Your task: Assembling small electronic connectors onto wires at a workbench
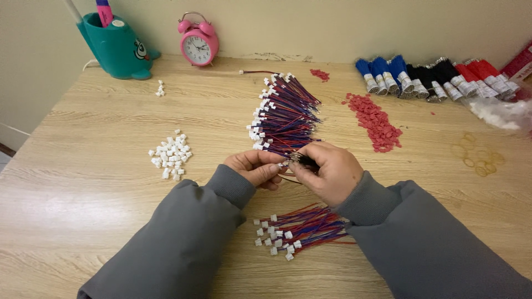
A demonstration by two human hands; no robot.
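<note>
Both hands meet over the middle of the tabletop [100,138]. The left hand [256,167] is curled, its fingertips pinching a small white connector [284,164]. The right hand [327,171] is closed around a red and blue wire [289,176], its tip held against the connector. Just beyond the hands lies a large pile of wired connectors [285,113], reaching toward the far edge. A smaller bundle of finished wires [302,228] lies near the near edge, between the grey sleeves. Loose white connectors [170,156] sit toward the left edge, red connectors [376,122] to the right. A pink alarm clock [198,40] stands at the far edge.
</note>
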